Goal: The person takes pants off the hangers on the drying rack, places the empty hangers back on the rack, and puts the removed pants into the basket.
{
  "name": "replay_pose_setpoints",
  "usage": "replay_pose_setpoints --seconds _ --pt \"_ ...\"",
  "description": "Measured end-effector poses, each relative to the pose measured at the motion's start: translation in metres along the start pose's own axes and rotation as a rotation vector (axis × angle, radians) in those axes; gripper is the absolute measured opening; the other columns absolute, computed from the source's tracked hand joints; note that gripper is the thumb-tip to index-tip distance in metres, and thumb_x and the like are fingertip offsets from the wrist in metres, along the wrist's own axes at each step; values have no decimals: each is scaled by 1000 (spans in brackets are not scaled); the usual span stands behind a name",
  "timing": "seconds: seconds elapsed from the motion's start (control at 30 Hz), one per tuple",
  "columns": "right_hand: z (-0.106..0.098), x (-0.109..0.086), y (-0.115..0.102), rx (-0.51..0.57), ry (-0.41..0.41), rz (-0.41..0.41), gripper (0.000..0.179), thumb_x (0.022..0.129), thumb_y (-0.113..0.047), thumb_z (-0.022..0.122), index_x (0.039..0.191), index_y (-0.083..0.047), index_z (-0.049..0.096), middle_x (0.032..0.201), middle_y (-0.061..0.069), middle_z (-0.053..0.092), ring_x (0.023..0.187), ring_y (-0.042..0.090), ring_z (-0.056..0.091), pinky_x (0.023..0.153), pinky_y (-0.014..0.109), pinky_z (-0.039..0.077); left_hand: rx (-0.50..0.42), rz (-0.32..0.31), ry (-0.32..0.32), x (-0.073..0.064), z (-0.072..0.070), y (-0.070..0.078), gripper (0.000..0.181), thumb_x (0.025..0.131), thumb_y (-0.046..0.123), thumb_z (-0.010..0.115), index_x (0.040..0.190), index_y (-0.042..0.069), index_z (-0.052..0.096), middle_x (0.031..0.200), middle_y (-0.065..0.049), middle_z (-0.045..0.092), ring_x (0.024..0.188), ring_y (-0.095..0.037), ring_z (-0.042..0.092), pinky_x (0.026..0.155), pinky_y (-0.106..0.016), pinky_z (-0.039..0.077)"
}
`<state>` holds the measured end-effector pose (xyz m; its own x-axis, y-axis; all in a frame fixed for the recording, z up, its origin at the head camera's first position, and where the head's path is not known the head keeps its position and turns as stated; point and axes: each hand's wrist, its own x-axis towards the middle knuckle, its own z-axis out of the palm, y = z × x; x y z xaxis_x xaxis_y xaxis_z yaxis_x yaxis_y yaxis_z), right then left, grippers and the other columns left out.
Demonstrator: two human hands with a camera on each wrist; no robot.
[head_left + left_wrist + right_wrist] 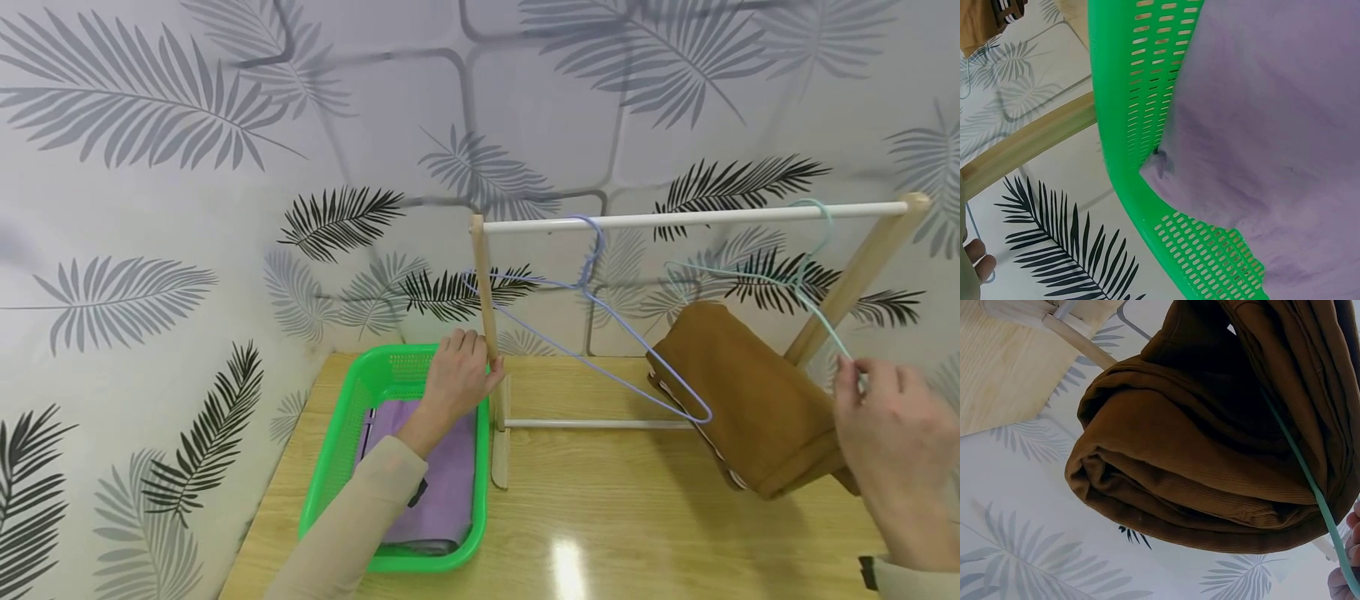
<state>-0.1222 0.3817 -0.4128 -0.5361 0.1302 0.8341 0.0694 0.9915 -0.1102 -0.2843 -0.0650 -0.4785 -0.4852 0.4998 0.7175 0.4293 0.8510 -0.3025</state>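
1. Head: grips post (pixel 483 283) with left hand (pixel 457 367), fingers curled round; pinches green hanger (pixel 823 319) with right hand (pixel 896 425), finger and thumb closed. Has brown cloth (pixel 735 392) hanging below bar (pixel 697 219).
2. Left wrist: shows purple cloth (pixel 1254 137) in basket (pixel 1107 125).
3. Right wrist: shows green hanger going into folds of brown cloth.

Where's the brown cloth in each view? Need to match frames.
Head: brown cloth right of centre, just left of the right hand.
Left wrist: brown cloth in the top left corner, cropped by the frame.
Right wrist: brown cloth large, from the centre into the upper right.
Shared landmark: the leaf-print wall, visible in all three.
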Motion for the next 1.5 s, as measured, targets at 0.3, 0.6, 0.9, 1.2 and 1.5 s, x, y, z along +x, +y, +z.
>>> replay_pose_setpoints --seconds 0.3,0.6,0.9,1.2,1.5 --pt "-4 4 -2 34 7 -21 38 109 -20 51 101 15 63 84 38 61 55 51 51 48 54 35 -11 -3 -2 1 -1 0 28 89 33 76 81 9 63 78 -3 65 75 -21 58 60 -30 44" --pt "-12 11 -4 43 20 -20 43 111 -23 50 104 16 64 86 40 62 58 53 55 48 53 36 -7 2 0 0 0 0 28 87 33 77 81 10 63 77 -3 64 75 -22 58 60 -30 44" --pt "-20 18 -10 78 43 -13 39 109 -19 52 102 17 63 88 39 61 68 54 57 55 55 37 -16 -1 1 0 -1 0 27 87 31 77 81 9 62 77 -3 64 75 -22 58 61 -30 45" --pt "-32 20 -24 98 45 34 32 108 -14 54 105 17 61 92 38 59 80 57 58 64 62 41 -14 3 7 0 0 0 27 87 31 76 80 9 62 76 -3 63 74 -21 57 59 -29 44" --pt "-48 22 -36 136 10 85 62 115 -39 36 106 18 58 93 37 56 89 55 54 71 58 34 -8 0 -5 0 -1 0 27 88 31 76 80 9 62 76 -3 63 74 -21 57 60 -29 45"
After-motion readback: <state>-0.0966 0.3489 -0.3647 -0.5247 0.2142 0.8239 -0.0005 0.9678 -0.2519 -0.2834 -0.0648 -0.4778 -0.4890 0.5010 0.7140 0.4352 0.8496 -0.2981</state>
